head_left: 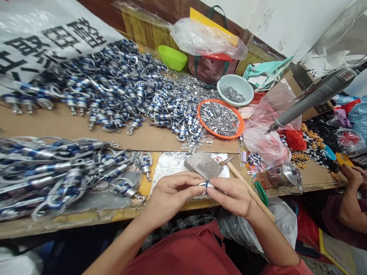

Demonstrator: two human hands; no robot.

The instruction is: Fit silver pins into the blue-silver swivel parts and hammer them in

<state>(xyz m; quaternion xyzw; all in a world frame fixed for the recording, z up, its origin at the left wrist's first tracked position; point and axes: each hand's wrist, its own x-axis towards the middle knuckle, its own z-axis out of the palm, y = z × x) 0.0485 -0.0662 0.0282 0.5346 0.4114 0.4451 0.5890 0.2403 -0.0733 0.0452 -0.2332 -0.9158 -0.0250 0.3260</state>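
My left hand [171, 193] and my right hand [229, 194] meet at the table's front edge, both pinched on one small blue and silver metal piece [207, 185] held between the fingertips. Just behind the hands lies a grey stone block [203, 164] on a white sheet [172, 163]. A wooden-handled tool [246, 186] lies under my right wrist. A heap of finished blue and silver parts [57, 175] sits at my left.
A big pile of the same parts [114, 84] covers the cardboard. An orange dish [220, 119] and a white bowl [235, 90] hold small metal bits. A green bowl [172, 57], plastic bags, a hanging power driver [312, 95], and another person's hand [352, 177] are at the right.
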